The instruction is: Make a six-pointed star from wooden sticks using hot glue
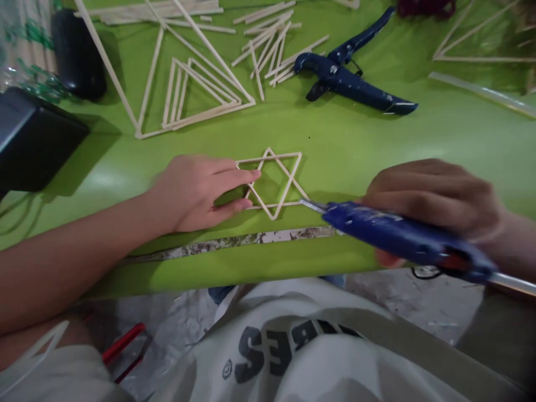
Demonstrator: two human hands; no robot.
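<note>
bright green and glossy, with a patchy brown-and-white worn strip (pixel 276 236) along its near side, the bench (pixel 355 145) carries loose pale wooden sticks (pixel 268 39) and a navy blue hand cutter (pixel 339 78) at the far side. nearer, between the hands, a small 6-pointed star of thin pale wooden sticks (pixel 291 177) lies flat, formed of 2 overlapping triangles.

the left hand (pixel 192 192) spreads its fingers on the star's left side, resting there without grasping; the right hand (pixel 435 201) has its fingers wrapped around a dark blue plastic glue gun (pixel 385 229), its metal nozzle (pixel 312 206) at the star's lower right corner. whether the tip touches the wood or sits just above it, i cannot tell.

for a neat joint, the left fingers should press straight down, so the 2 triangles do not slide over each other. the nozzle is best set right where the 2 stick ends meet, with a short squeeze for 1 small dot; too much would likely string or smear on the bench. the left fingers are well placed, across the star from the nozzle, which is probably hot. a slight twist on lifting should break any thread, and the corner then wants a moment's stillness to set.
</note>
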